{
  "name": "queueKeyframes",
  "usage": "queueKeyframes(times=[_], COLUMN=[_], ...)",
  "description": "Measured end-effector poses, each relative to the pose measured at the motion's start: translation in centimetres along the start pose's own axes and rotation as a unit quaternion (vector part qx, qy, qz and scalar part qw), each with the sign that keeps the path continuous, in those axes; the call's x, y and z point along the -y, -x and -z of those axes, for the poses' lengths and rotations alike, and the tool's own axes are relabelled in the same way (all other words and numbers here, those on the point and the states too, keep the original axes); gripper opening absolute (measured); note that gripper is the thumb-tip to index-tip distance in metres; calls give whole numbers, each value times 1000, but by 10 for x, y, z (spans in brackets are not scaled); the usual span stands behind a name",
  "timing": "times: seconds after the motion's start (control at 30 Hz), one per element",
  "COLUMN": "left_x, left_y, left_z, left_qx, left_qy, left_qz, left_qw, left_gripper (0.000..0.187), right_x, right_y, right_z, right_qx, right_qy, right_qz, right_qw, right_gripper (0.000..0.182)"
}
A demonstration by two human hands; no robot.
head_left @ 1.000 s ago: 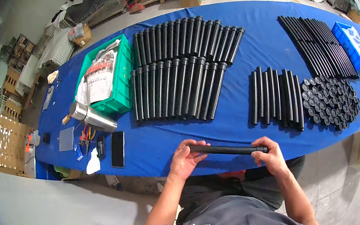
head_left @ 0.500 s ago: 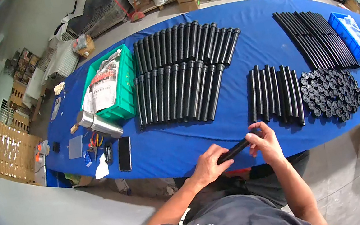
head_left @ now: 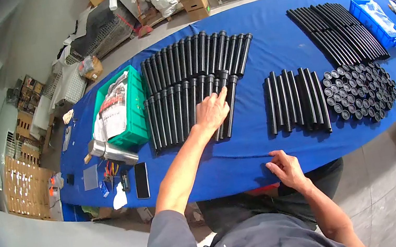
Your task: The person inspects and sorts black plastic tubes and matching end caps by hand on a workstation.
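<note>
My left hand (head_left: 212, 110) is over the right part of the nearer row of capped black tubes (head_left: 168, 120). Its index finger stretches along a black tube (head_left: 224, 77) near the capped end, and the other fingers bend around it. The thumb and the middle of that tube are hidden. Close to the table's front edge, my right hand (head_left: 287, 170) holds nothing, with thumb and index finger apart and the rest loosely curled. Beyond it lies a group of tubes without caps (head_left: 296, 101), beside a cluster of round black caps (head_left: 359, 92).
A second row of capped tubes (head_left: 181, 60) lies farther back. Left of it stands a green crate (head_left: 136, 110) holding printed sacks. Phone (head_left: 141, 181), pliers (head_left: 110, 170) and metal cylinder (head_left: 115, 151) lie front left. Thin black rods (head_left: 335, 33) and a blue bin (head_left: 377, 26) are right.
Both hands held a black tube at the front edge before. My left hand has gone forward and left onto the row; my right hand has let go and moved slightly down.
</note>
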State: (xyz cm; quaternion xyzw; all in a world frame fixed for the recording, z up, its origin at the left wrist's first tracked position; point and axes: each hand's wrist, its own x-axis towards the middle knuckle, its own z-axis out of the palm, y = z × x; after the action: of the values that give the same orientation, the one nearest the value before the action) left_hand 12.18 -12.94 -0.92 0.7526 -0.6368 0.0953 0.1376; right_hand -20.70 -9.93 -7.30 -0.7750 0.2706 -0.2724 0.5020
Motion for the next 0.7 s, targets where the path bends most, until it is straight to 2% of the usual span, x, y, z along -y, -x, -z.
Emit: queueKeyframes(times=[0.1, 0.3, 0.43, 0.63, 0.7], left_x=[11, 25, 26, 23, 21], left_y=[-14, -18, -19, -16, -14], left_z=[-13, -29, -31, -26, -21], left_qx=[55, 52, 94, 70, 109], left_qy=[-46, -60, -67, -95, -81], left_qz=[12, -10, 25, -6, 27], left_qw=[997, 997, 993, 993, 990], left_gripper=[52, 52, 53, 54, 55], right_x=[-2, -3, 2, -1, 0], right_y=[0, 0, -1, 0, 0], right_z=[-1, 0, 2, 3, 3], right_qx=[-14, -12, 3, 4, -1], right_qy=[19, 26, 2, 19, 24], right_qz=[30, 19, -10, 6, 12], right_qw=[999, 999, 1000, 1000, 1000], right_gripper=[30, 28, 30, 29, 30])
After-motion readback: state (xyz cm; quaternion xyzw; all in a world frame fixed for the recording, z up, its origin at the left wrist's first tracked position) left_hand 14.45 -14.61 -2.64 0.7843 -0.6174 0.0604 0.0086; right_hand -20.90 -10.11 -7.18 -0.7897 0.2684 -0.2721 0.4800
